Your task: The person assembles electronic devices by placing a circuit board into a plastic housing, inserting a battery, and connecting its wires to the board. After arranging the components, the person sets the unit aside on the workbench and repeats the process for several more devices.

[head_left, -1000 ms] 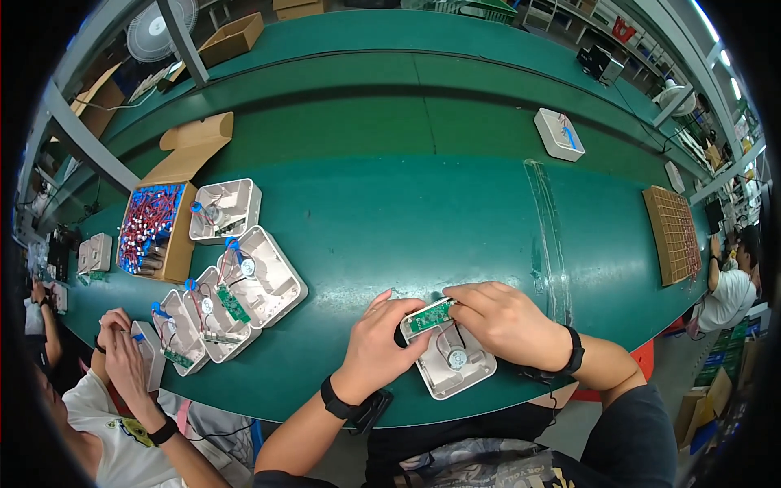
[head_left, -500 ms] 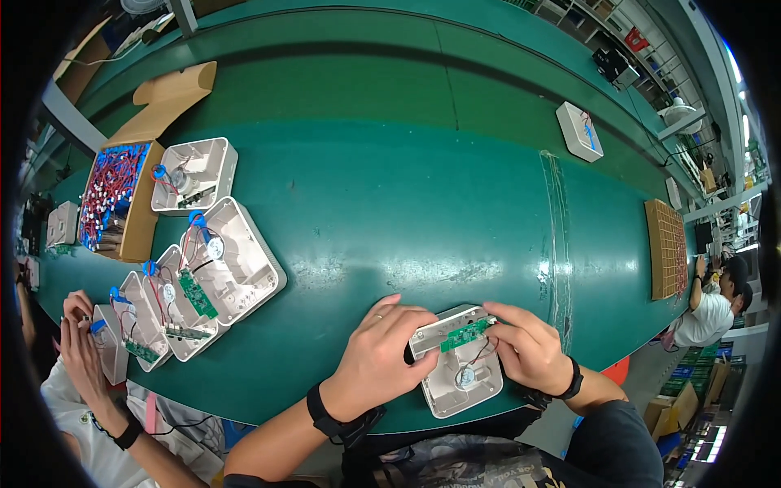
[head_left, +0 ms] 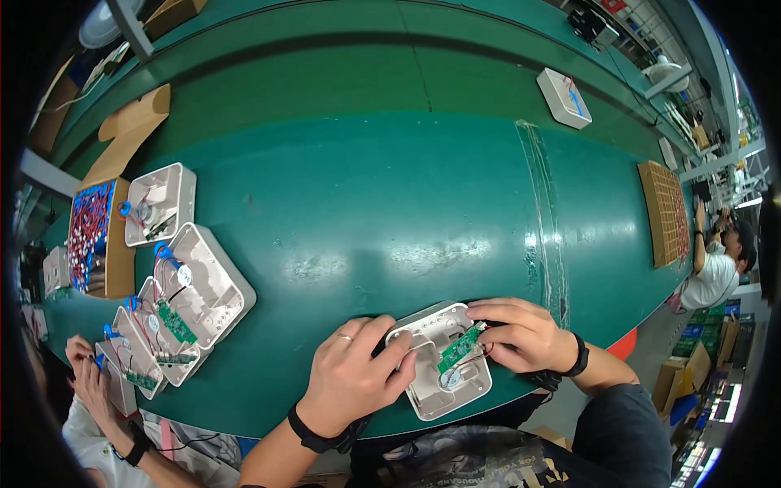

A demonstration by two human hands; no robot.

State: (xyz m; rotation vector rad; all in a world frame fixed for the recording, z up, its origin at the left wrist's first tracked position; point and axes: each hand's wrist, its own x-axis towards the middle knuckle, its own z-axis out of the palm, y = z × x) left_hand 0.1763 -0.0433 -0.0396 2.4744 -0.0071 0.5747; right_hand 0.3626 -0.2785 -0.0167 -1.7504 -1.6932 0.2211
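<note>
A white plastic housing (head_left: 433, 317), open at the top, lies on the table right in front of me. My left hand (head_left: 356, 372) grips its left wall, thumb at the inner side. On the right, my right hand (head_left: 525, 340) pinches the upper end of a green circuit board (head_left: 460, 350) by its wires, the fingers also resting along the housing's right rim. The board is tilted over the housing's inside. Below it, a round white disc with wires (head_left: 449, 379) sits in the housing.
Several similar housings (head_left: 232, 272) with boards and wires stand at the left, beside a cardboard box (head_left: 122, 272) of red and blue wired parts. A co-worker's hands (head_left: 91, 378) work at far left. Another housing (head_left: 564, 98) and a divided carton (head_left: 656, 215) are at right.
The circuit board has swung to a steeper slant and come lower over the housing. My left hand has shifted a little along the left wall. The whole view has turned slightly.
</note>
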